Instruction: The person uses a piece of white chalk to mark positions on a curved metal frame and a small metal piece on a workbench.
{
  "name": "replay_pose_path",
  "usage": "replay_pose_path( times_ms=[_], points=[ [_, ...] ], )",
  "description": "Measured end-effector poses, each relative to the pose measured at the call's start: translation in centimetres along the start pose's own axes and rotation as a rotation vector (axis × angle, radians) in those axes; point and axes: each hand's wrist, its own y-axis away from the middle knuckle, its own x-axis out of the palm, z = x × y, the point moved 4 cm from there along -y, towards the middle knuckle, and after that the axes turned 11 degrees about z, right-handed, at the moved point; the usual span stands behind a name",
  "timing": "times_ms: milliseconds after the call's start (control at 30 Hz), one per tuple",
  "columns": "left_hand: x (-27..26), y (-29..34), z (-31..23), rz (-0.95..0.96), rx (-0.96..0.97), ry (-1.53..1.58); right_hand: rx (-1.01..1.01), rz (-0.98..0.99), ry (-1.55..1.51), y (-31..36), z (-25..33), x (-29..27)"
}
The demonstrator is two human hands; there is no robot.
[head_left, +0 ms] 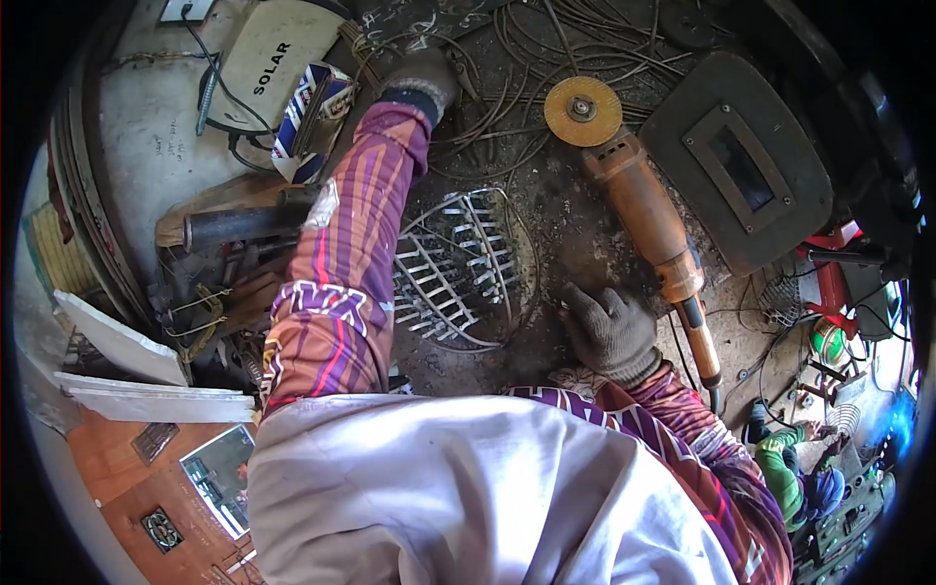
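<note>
My left hand (pixel 421 76), in a grey work glove, reaches to the far side beside loose cables. Its fingers are hidden, so whether it grips anything does not show. My right hand (pixel 614 333), gloved too, is low over the dark work surface with fingers partly bent and apart, nothing visible in them. Between my arms lies a rounded metal frame (pixel 429 278) of bent rod with rows of short bars across it; my left sleeve overlaps its left side. Just beyond my right hand an angle grinder (pixel 643 210) lies with its yellowish disc (pixel 583 109) facing up.
A dark welding mask (pixel 738 166) lies right of the grinder. Coiled cables (pixel 507 83) spread at the back. At left are an open electrode box (pixel 312 122), a metal pipe (pixel 239 226) and white boards (pixel 146 375). A person in green (pixel 785 468) works far right near a blue glow.
</note>
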Motion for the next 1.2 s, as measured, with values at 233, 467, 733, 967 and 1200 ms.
replay_pose_path(
  times_ms=[233,467,733,967,1200],
  points=[
    [0.7,-2.7,0.3,-0.034,-0.063,0.149,0.056,0.015,0.037,0.1,0.1,0.3],
    [0.1,-3.9,6.2,-0.304,-0.111,0.262,-0.014,0.022,-0.025,0.1,1.2,-0.1],
    [-4.5,16.8,6.7,-0.193,0.339,1.415,0.03,-0.016,-0.042,0.0,0.0,0.2],
    [5.5,30.5,12.1,-0.05,0.539,1.872,0.013,-0.011,-0.06,-0.2,0.7,0.6],
    [11.8,31.3,12.7,0.033,0.515,2.003,0.062,0.06,-0.014,-0.7,1.1,0.2]
  ],
)
